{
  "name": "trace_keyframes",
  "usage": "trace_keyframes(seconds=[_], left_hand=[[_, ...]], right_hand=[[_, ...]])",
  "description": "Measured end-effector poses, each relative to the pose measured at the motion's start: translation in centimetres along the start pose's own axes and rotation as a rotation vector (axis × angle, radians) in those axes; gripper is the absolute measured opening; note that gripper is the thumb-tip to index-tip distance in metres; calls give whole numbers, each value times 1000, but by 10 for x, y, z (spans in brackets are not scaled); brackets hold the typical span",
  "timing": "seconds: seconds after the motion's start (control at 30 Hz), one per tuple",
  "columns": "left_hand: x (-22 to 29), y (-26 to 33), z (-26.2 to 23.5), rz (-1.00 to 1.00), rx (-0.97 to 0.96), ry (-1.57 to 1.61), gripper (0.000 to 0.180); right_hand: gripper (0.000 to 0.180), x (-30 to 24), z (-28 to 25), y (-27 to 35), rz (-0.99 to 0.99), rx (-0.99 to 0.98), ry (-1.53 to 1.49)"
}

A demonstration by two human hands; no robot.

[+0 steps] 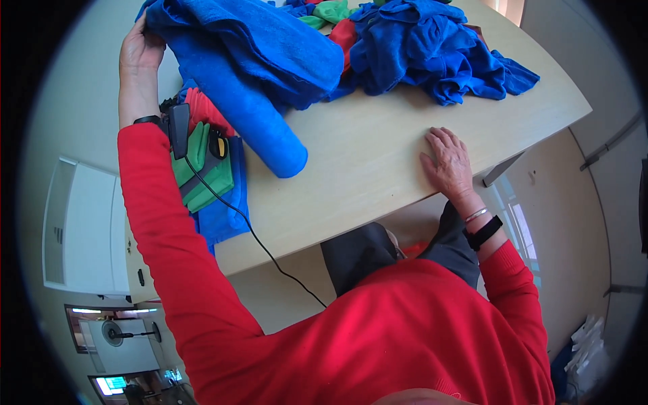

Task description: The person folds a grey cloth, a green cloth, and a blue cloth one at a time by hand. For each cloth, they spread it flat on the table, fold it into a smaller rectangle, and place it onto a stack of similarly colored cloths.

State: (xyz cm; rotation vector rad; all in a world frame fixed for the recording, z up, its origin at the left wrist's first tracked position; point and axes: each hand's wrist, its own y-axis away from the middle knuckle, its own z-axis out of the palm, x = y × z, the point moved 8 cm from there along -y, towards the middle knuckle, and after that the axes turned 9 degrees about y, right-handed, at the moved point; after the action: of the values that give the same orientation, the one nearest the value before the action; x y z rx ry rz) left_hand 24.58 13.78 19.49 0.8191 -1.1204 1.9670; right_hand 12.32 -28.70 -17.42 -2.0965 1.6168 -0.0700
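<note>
My left hand (140,48) reaches far out to the left and grips the edge of a big blue towel (250,61) that is partly rolled and hangs over a low stack of folded cloths. My right hand (447,162) lies flat, palm down, on the bare wooden table (378,169) near its front edge, holding nothing. The folded stack (212,179) shows green, red, grey and blue layers and sits at the table's left front corner, under my left forearm.
A heap of loose blue, green and red cloths (418,47) lies at the back of the table. A small black device (179,128) with a black cable (256,236) rests by my left wrist. A white cabinet (84,229) stands left of the table.
</note>
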Motion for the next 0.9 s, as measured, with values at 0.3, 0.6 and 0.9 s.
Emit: trace_keyframes(seconds=[0.3, 0.6, 0.9], left_hand=[[8, -13, 15, -164, -452, 126, 28], [-12, 84, 44, -47, -352, -70, 23], [-63, 158, 83, -187, -348, -102, 22]], right_hand=[[57, -88, -5, -94, 297, -564, -1868], [42, -43, -52, -113, 324, -480, -1689], [58, -171, -187, -93, -292, 411, -640]])
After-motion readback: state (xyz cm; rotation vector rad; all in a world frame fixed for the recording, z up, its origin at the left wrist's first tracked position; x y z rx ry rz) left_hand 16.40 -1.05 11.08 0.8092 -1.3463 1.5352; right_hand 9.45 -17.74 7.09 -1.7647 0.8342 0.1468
